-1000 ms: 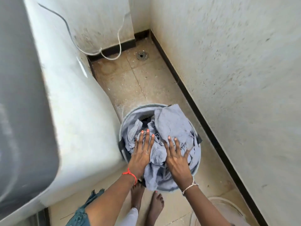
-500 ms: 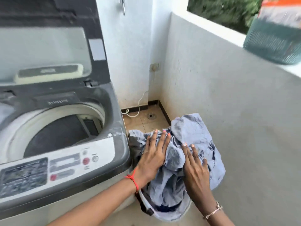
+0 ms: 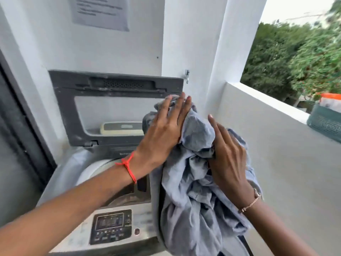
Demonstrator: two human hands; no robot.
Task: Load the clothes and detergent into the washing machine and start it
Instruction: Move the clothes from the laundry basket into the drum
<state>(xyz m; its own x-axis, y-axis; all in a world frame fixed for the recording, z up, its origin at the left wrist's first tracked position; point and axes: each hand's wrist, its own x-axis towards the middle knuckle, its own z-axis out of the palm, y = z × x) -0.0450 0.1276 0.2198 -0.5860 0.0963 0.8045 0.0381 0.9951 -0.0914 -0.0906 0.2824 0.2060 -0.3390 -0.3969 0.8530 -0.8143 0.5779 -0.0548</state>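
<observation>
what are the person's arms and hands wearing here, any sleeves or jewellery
Both forearms are bare, with no sleeves in view. The left hand has a thin red-orange thread knotted round its wrist. The right hand has a slim rose-gold chain bracelet at its wrist. No rings show.

A white plastered wall (image 3: 103, 50) fills the back of the space, with a printed paper notice (image 3: 100, 12) stuck high on it; its text is too blurred to read. To the right a white pillar (image 3: 227, 58) rises at the corner, and a small metal hook (image 3: 187, 76) is fixed to the wall just beside it. A low white parapet wall (image 3: 276, 137) runs off to the right, open to the sky above it. Beyond stands dense green foliage (image 3: 295, 60) in flat, overcast daylight. A green mesh basket (image 3: 325, 122) sits on the parapet ledge, holding what may be an orange-topped packet (image 3: 330, 100). A dark door frame (image 3: 22, 126) edges the left side.
</observation>
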